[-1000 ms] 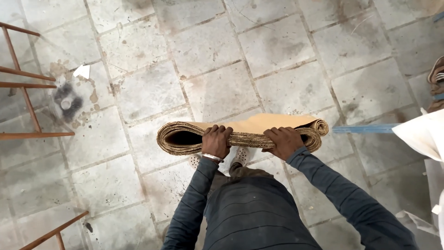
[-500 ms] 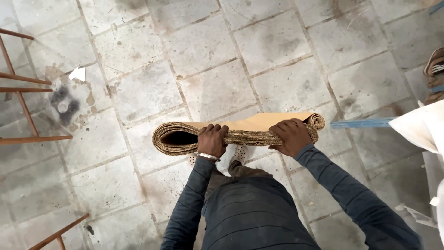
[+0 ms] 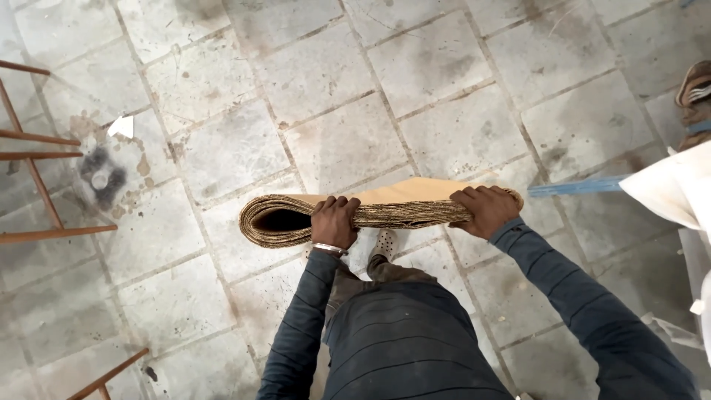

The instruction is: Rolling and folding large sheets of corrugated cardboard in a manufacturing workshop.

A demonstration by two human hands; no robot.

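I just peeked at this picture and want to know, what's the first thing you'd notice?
Most likely the big brown roll of cardboard sheets in the middle, held level above the grey stone floor. The left hand grips it near its open end, and the right hand grips the other end. At the left edge stands a reddish wooden frame.

My left hand [image 3: 335,220] curled shut, knuckles up, a metal bangle at its wrist, my right hand [image 3: 486,210] clenched likewise, out to the side, both arms in dark blue sleeves, elbows bent, forearms reaching forward at waist height
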